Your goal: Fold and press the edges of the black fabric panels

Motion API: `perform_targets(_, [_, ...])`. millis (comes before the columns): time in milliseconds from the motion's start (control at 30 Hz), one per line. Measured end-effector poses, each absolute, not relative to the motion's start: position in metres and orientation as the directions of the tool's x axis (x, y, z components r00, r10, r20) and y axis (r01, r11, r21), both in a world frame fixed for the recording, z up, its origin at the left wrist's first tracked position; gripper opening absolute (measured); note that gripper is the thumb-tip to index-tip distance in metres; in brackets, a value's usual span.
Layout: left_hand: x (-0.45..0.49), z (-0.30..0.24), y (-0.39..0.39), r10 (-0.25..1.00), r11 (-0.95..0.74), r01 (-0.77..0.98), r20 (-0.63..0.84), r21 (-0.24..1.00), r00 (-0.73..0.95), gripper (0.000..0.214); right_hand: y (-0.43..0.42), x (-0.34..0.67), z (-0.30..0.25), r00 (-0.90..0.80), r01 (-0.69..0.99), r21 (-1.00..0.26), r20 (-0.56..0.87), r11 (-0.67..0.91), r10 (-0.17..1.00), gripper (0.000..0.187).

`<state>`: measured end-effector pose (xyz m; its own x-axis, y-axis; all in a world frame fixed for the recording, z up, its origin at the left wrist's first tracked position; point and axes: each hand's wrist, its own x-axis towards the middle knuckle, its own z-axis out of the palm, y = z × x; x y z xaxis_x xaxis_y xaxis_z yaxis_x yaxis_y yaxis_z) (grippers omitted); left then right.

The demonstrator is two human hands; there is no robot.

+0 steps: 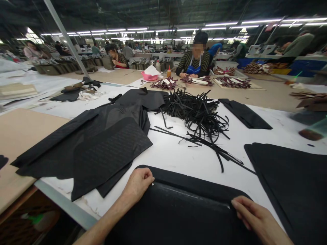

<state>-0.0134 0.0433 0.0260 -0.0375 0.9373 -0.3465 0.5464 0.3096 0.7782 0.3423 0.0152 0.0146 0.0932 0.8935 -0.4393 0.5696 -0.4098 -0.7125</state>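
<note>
A black panel with rounded corners [194, 182] lies on the white table in front of me. Over its lower part is a smooth black sheet [184, 214] with a shiny, pale streak along its top edge. My left hand [138, 185] pinches the sheet's upper left corner, where a tiny white spot shows at the fingertips. At the upper right corner my right hand [252, 214] grips the sheet between thumb and fingers; some of those fingers are hidden. The bottom of the sheet runs out of view.
Black fabric pieces [109, 153] are piled at the left. A tangle of narrow black strips [194, 109] lies beyond the panel. Another large black panel [291, 183] rests at the right, a folded black piece [245, 114] behind it. Across the table sits a co-worker [195, 61].
</note>
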Motion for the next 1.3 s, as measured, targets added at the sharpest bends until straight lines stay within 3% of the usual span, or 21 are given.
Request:
perform_targets(300, [-0.017,0.033,0.042,0.975,0.151,0.676,-0.22,0.721,0.017,0.015,0.014,0.343,0.017,0.066,0.614,-0.679,-0.464,-0.402,0.884,0.039])
perform_targets(500, [-0.013,0.04,0.041,0.975,-0.053,0.756,-0.129,0.652,0.18,0.031,0.015,0.343,0.018,0.04,0.636,-0.668,-0.473,-0.387,0.88,0.042])
perform_targets(633, [-0.008,0.035,0.05,0.966,-0.101,0.767,-0.123,0.634,0.229,0.022,0.016,0.342,0.022,0.032,0.634,-0.673,-0.469,-0.381,0.882,0.042])
perform_targets(800, [-0.009,0.041,0.053,0.97,-0.036,0.702,-0.145,0.712,0.197,0.014,0.016,0.348,0.023,0.072,0.606,-0.686,-0.457,-0.402,0.887,0.039])
perform_targets(933, [-0.012,0.047,0.049,0.957,0.111,0.628,-0.253,0.77,0.141,0.015,0.017,0.351,0.015,0.093,0.571,-0.7,-0.463,-0.428,0.881,0.039])
perform_targets(1300, [-0.014,0.033,0.044,0.948,0.252,0.659,-0.319,0.709,-0.02,0.013,0.021,0.336,0.024,0.063,0.637,-0.647,-0.499,-0.419,0.865,0.043])
